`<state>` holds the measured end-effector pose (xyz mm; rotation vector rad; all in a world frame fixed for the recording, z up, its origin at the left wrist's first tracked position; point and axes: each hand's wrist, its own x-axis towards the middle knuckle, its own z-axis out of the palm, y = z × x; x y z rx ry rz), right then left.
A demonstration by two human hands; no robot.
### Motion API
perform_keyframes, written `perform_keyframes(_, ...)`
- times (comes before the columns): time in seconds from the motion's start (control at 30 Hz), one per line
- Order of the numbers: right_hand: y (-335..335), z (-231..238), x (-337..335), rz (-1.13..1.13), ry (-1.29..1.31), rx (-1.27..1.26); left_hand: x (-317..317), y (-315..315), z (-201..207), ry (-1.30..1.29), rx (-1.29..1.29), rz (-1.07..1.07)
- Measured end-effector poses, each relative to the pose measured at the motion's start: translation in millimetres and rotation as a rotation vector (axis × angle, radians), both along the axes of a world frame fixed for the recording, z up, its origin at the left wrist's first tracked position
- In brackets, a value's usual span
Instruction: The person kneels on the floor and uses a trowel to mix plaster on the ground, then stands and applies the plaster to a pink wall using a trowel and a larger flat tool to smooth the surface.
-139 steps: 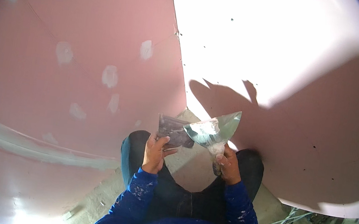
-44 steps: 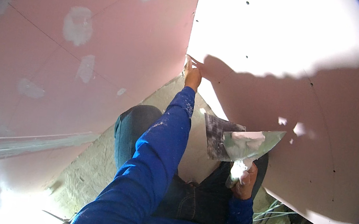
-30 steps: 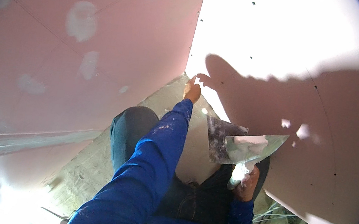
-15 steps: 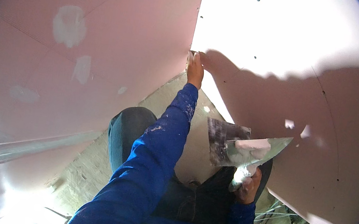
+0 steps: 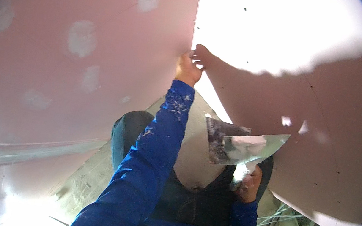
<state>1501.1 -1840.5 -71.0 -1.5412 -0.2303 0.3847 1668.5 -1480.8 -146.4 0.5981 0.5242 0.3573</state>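
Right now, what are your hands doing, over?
Left hand up at the corner seam of the pink drywall, fingertips touching. Right hand holds two putty knives, white compound on top. Nothing between hand and seam.

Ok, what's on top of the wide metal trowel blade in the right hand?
The wide metal trowel blade carries a lump of white filler, and a darker, smeared second blade overlaps its left end. The right hand covers the handle; what lies beneath the blades stays hidden.

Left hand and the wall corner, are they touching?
Touching. The head view shows the left hand raised with its fingertips pressed on the corner seam where the pink boards meet, no gap visible between them.
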Motion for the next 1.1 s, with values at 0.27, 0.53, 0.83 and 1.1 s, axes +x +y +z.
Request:
perform_keyframes(0.27,4,-22,-2,-0.118,0.002,0.131,-93,-40,-7,0.233,0.075,-0.077)
perform_keyframes(0.53,28,15,-5,0.009,0.077,0.237,-235,-139,59,-0.034,-0.129,-0.463)
perform_keyframes(0.83,29,6,-3,0.202,0.020,0.213,-242,-166,80,-0.297,-0.013,-0.343)
perform_keyframes(1.1,35,13,-7,0.329,0.001,0.138,-243,-153,49,-0.036,0.575,-0.131)
